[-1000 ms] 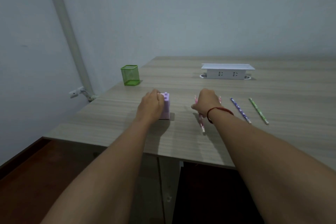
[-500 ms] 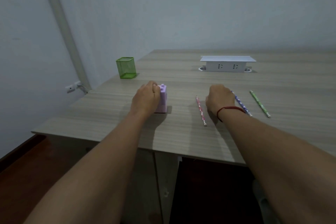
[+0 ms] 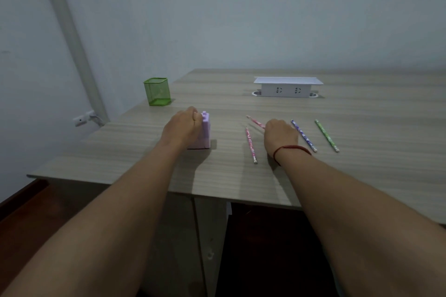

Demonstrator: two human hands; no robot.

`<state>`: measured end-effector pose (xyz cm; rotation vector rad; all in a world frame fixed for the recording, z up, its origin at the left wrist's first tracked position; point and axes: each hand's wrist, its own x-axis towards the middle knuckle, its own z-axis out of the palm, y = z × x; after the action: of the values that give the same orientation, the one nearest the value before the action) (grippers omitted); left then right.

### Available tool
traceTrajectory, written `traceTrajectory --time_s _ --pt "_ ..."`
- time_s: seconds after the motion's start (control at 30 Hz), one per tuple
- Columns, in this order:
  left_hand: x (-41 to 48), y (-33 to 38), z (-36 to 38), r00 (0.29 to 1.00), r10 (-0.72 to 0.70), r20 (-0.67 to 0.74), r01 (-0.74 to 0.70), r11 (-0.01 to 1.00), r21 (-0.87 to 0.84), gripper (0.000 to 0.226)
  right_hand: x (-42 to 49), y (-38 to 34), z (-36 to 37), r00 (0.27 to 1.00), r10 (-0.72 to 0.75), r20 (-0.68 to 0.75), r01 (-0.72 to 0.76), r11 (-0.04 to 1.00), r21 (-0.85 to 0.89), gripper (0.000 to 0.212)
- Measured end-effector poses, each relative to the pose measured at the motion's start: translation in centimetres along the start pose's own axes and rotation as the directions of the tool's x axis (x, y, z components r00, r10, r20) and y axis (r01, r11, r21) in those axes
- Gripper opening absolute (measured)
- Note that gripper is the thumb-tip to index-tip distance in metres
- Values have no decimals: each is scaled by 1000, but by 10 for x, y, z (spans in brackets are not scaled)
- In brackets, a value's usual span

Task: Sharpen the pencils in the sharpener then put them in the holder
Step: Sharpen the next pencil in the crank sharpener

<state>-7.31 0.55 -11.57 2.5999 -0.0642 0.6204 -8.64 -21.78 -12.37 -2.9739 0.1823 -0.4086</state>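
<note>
Near the front edge of the wooden table (image 3: 386,128), the left hand (image 3: 183,128) is gripping the lilac sharpener (image 3: 205,134) from its left side, with the fingers curled against its body, and the sharpener is standing upright on the surface. Well apart to the right, the right hand (image 3: 281,136) is holding a pink pencil (image 3: 255,122). The fingers are hiding behind the back of the hand (so the exact grip cannot be told). The pencil is sticking out of the thumb side and slanting away and to the left, roughly toward the sharpener without reaching it. A red cord (image 3: 293,148) is circling that wrist.

A second pink pencil (image 3: 251,146) is lying flat on the table just left of the right hand, between it and the sharpener, and running almost straight toward the viewer. On the hand's other side a purple pencil (image 3: 304,137) is lying just beside the knuckles. A green pencil (image 3: 327,136) is lying a little further right, slanting the same way.

Toward the back left, a green mesh holder (image 3: 157,91) is standing upright near the table's edge, well apart from the sharpener. A white socket box (image 3: 287,87) is sitting further back toward the middle.
</note>
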Motion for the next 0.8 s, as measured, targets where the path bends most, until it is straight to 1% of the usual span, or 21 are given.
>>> traceTrajectory --time_s 0.07,0.13,0.23,0.33,0.57,0.8 --pt "-3 1 -1 1000 16 12 -16 1000 -4 34 -2 -5 -5 995 -101 2 100 994 47 29" --pt "-6 2 -3 999 27 25 -27 1000 -7 33 -4 -10 -10 979 -201 17 200 978 58 29" --pt "-10 4 -7 999 23 37 -23 1000 11 32 -5 -13 -16 961 -275 25 274 961 31 34" --pt "-14 4 -10 999 24 39 -25 1000 15 32 -10 -15 -17 956 -289 45 287 957 45 34" --pt "-22 8 -13 999 20 33 -19 1000 -20 33 -18 -11 -22 962 -269 38 263 958 115 31" --pt "-25 9 -14 999 -16 44 18 999 -50 34 -26 -9 -28 964 -259 59 251 961 115 29"
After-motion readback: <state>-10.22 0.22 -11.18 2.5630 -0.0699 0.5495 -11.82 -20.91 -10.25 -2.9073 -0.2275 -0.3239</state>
